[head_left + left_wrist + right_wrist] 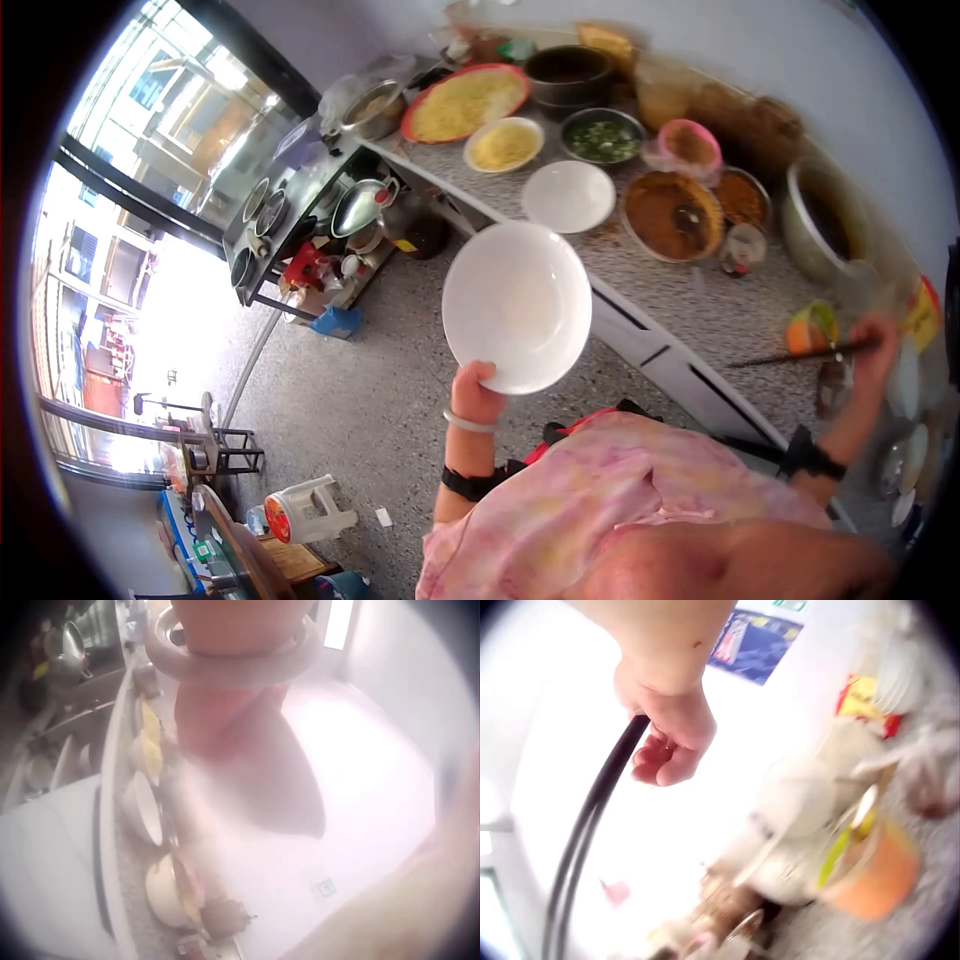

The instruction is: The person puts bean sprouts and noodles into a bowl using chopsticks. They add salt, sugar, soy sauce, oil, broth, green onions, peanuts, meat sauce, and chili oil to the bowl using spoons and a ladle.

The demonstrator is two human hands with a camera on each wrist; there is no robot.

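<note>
Left grip point(478, 395) holding a white bowl point(517, 300) by its rim, the thumb over the edge and the hollow facing the head camera, in front of the surface point(700, 312). Right grip point(676, 731) curled round long dark sticks point(589, 825), probably chopsticks, though blur obscures them; an orange tub point(808, 332) lies near. A second bowl point(568, 197) rests beside the brown sauce point(655, 215).

Mottled pink top point(600, 475), pale bangle point(469, 425)
</note>
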